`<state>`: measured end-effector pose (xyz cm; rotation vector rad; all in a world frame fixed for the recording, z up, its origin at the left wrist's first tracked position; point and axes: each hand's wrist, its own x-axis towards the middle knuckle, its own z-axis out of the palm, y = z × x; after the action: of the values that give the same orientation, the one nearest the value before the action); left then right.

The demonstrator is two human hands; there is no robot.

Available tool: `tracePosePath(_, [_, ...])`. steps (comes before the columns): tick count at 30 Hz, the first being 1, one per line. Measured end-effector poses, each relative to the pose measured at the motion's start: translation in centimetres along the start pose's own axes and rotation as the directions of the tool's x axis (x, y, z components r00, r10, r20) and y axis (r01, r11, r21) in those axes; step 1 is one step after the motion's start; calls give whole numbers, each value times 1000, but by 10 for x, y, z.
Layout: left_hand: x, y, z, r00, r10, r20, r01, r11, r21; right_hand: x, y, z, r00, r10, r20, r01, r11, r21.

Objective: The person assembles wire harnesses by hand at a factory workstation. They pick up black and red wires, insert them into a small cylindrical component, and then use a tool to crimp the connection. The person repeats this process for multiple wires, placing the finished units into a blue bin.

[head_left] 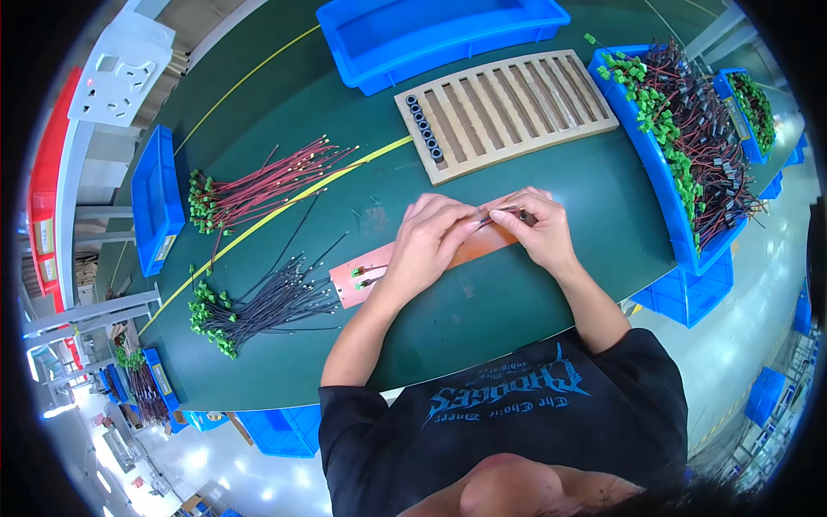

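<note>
Both hands pinch one thin wire (504,213) taut over the copper plate (388,267); left hand (428,241) closed on one end, right hand (536,226) on the other, steadying it.

— Where does the view look from?

— From the person's head, high above a green table (534,284), facing steeply down. The wide fisheye lens bends the table's edges toward the dark round rim.

— How near is it?

— Close: the person's own black shirt (517,414) fills the near edge, and the forearms run up from there to the middle.

— And farther off?

— Blue bins (431,34) sit at the far side, floor shows left and right. There is only this one view.
</note>
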<state>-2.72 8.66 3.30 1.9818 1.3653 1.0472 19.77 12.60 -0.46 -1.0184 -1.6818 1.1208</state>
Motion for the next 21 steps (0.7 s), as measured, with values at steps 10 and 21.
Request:
tracePosePath(10, [4, -17, 19, 970, -162, 181, 217, 913, -344, -4, -5, 3, 983, 181, 10, -174, 928, 328])
tracePosePath(21, [1, -20, 17, 962, -191, 193, 252, 894, -371, -6, 2, 4, 978, 205, 32, -200, 889, 412])
